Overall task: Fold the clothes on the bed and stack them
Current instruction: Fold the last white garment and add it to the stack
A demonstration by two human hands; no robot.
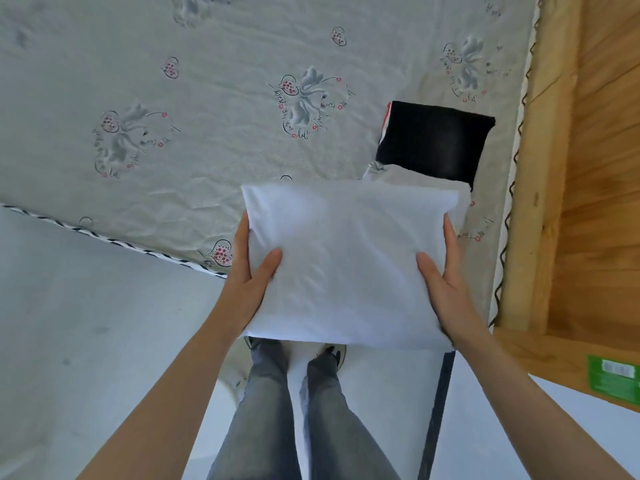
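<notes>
left hand [250, 271] + right hand [446, 275] gripped folded white garment [346, 265], thumbs on top | black folded garment [436, 143] on bed [173, 98] behind

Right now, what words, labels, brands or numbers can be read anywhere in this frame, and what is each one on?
"life": the one legible word in the cursive script ringing the bow-and-heart print on the bed sheet; the other words in that script are too stylised and blurred to read.
Green label on the wooden bed frame: white print and a barcode-like patch, too small to read.
Folded white garment, folded black garment: no text visible.
</notes>
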